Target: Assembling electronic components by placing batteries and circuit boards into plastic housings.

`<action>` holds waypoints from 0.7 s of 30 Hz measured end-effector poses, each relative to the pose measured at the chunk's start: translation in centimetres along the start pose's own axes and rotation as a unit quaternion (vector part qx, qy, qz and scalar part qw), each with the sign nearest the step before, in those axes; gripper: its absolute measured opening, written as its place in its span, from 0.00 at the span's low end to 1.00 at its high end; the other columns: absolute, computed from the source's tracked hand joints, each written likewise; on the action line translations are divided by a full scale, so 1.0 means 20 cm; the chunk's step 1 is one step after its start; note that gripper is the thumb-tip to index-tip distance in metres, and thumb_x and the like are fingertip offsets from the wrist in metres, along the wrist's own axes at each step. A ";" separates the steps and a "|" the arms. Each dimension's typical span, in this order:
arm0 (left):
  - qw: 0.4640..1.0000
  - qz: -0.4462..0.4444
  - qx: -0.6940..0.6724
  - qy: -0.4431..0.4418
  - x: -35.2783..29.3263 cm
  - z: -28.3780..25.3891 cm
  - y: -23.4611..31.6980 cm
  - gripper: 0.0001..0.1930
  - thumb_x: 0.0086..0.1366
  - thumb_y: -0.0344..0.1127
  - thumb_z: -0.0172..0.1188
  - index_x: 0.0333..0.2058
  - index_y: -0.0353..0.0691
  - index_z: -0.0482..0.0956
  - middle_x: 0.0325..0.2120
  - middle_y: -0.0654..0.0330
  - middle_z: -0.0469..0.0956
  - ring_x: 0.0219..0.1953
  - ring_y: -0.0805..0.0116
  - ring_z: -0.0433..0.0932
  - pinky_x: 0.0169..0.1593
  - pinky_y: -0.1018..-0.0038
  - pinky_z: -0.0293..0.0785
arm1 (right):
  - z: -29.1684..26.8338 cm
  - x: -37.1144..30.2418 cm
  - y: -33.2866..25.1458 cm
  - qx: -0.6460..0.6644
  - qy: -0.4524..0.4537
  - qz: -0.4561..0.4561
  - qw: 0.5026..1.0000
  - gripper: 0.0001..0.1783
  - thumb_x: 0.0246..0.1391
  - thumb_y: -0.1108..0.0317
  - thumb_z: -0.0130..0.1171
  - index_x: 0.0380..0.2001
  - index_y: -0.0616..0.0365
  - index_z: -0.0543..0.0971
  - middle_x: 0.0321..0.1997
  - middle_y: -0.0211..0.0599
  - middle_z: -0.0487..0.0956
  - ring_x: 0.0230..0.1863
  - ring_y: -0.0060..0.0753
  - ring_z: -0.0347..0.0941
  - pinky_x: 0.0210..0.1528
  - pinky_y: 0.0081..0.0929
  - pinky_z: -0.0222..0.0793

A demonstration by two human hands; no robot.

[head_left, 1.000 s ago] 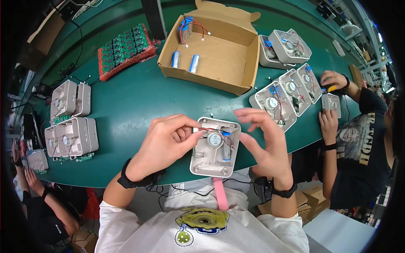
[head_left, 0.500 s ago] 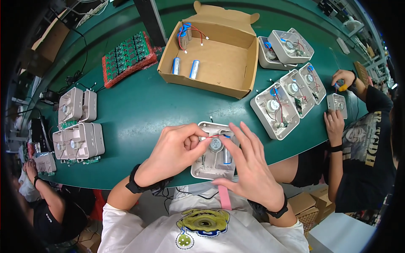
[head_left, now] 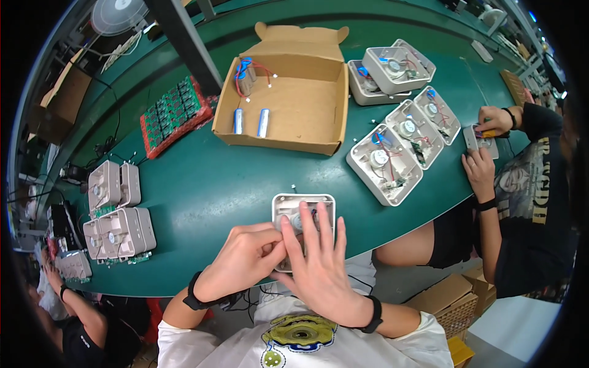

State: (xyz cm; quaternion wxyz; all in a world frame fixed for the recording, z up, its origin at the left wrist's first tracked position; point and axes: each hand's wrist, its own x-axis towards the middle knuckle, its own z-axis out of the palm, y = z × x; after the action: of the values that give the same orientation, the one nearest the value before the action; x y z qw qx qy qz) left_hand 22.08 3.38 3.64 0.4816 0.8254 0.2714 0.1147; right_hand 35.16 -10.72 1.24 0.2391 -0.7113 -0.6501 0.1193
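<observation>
A light grey plastic housing (head_left: 279,205), open side up, sits at the table's near edge in front of me. My right hand (head_left: 322,264) lies over it with fingers stretched out and apart, covering much of the inside. Between the fingers, part of a round white speaker (head_left: 297,222) shows. At the housing's left side is my left hand (head_left: 248,254), its thumb and forefinger pinched together. Whatever it holds, if anything, is hidden. A small white connector (head_left: 294,187) pokes out just beyond the far wall.
Ahead stands an open cardboard box (head_left: 307,104) with blue-and-silver battery cells (head_left: 264,122). Circuit boards (head_left: 175,110) lie on red wrap to its left. More housings stand at right (head_left: 383,165) and left (head_left: 126,233). At far right, a co-worker's hands (head_left: 481,165) handle another housing.
My right hand has moved left and now lies across the housing, hiding the battery cell. My left hand has come down nearer the housing's near left side; the red wire at its fingertips is no longer visible.
</observation>
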 end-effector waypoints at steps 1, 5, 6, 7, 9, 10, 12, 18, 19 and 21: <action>1.000 0.029 -0.002 -0.007 0.01 0.00 -0.02 0.04 0.67 0.25 0.67 0.39 0.31 0.87 0.23 0.57 0.77 0.20 0.73 0.73 0.26 0.72 0.69 | 0.04 0.01 0.02 -0.026 0.008 0.000 1.000 0.60 0.44 0.52 0.80 0.77 0.59 0.61 0.82 0.66 0.51 0.81 0.76 0.46 0.74 0.80 0.46; 0.999 0.049 0.004 0.015 0.01 -0.05 0.02 0.06 0.66 0.23 0.67 0.41 0.32 0.87 0.23 0.57 0.77 0.21 0.72 0.74 0.26 0.72 0.69 | -0.02 0.03 0.09 -0.054 -0.004 0.008 0.998 0.52 0.44 0.58 0.78 0.72 0.59 0.67 0.82 0.61 0.53 0.81 0.73 0.47 0.75 0.79 0.44; 0.999 0.041 0.008 0.033 0.00 -0.07 0.03 0.07 0.66 0.22 0.67 0.42 0.32 0.88 0.23 0.57 0.76 0.21 0.71 0.74 0.26 0.71 0.69 | -0.05 0.04 0.12 -0.054 -0.017 0.008 0.998 0.49 0.44 0.60 0.77 0.70 0.58 0.69 0.82 0.59 0.54 0.82 0.72 0.48 0.75 0.79 0.44; 0.998 0.044 0.006 0.036 -0.01 -0.09 0.03 0.07 0.66 0.22 0.67 0.42 0.32 0.88 0.23 0.57 0.76 0.21 0.71 0.74 0.26 0.71 0.69 | -0.08 0.04 0.15 -0.058 -0.016 0.006 0.998 0.49 0.44 0.60 0.77 0.70 0.58 0.69 0.82 0.59 0.54 0.82 0.72 0.48 0.75 0.79 0.44; 0.995 0.029 0.034 0.090 -0.06 -0.15 0.02 0.08 0.64 0.22 0.67 0.42 0.34 0.89 0.22 0.60 0.74 0.20 0.72 0.71 0.26 0.73 0.66 | -0.15 0.06 0.20 -0.102 -0.033 -0.003 0.994 0.44 0.43 0.63 0.75 0.66 0.58 0.72 0.82 0.54 0.56 0.82 0.70 0.48 0.76 0.79 0.42; 0.991 0.013 0.051 0.125 -0.10 -0.17 0.02 0.09 0.64 0.22 0.67 0.42 0.35 0.89 0.21 0.61 0.72 0.20 0.73 0.69 0.26 0.74 0.64 | -0.17 0.07 0.23 -0.119 -0.045 -0.018 0.992 0.42 0.43 0.64 0.75 0.65 0.57 0.74 0.83 0.51 0.57 0.82 0.69 0.48 0.77 0.79 0.41; 0.984 0.013 0.067 0.163 -0.17 -0.20 0.01 0.09 0.64 0.22 0.68 0.42 0.35 0.89 0.21 0.61 0.72 0.20 0.73 0.69 0.26 0.74 0.64 | -0.16 0.08 0.29 -0.148 -0.037 -0.047 0.987 0.40 0.44 0.64 0.74 0.64 0.57 0.75 0.82 0.49 0.58 0.82 0.68 0.48 0.77 0.78 0.40; 0.933 0.029 0.188 0.307 -0.35 -0.45 -0.02 0.06 0.62 0.21 0.69 0.38 0.35 0.88 0.22 0.61 0.75 0.22 0.71 0.73 0.28 0.72 0.68 | -0.26 0.04 0.37 -0.210 -0.030 -0.063 0.975 0.40 0.51 0.64 0.72 0.68 0.58 0.72 0.83 0.48 0.58 0.84 0.68 0.45 0.80 0.76 0.32; 0.902 0.035 0.228 0.365 -0.40 -0.52 -0.05 0.05 0.62 0.21 0.68 0.37 0.35 0.87 0.25 0.58 0.77 0.26 0.65 0.77 0.31 0.70 0.72 | -0.26 0.04 0.39 -0.225 -0.030 -0.048 0.973 0.42 0.51 0.65 0.72 0.69 0.58 0.70 0.83 0.48 0.57 0.84 0.69 0.44 0.80 0.75 0.31; 0.836 0.026 0.299 0.459 -0.55 -0.70 -0.11 0.05 0.62 0.22 0.68 0.36 0.35 0.85 0.29 0.55 0.81 0.33 0.58 0.81 0.39 0.67 0.77 | -0.27 0.05 0.41 -0.238 -0.035 -0.049 0.969 0.43 0.51 0.65 0.72 0.71 0.58 0.68 0.84 0.48 0.57 0.84 0.69 0.44 0.81 0.74 0.31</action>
State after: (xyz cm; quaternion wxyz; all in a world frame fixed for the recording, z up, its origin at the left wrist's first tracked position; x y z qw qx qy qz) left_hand 5.95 8.41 9.60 0.0288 0.7884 0.4612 0.4061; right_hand 45.01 -11.02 1.91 0.0461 -0.7102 -0.7020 -0.0260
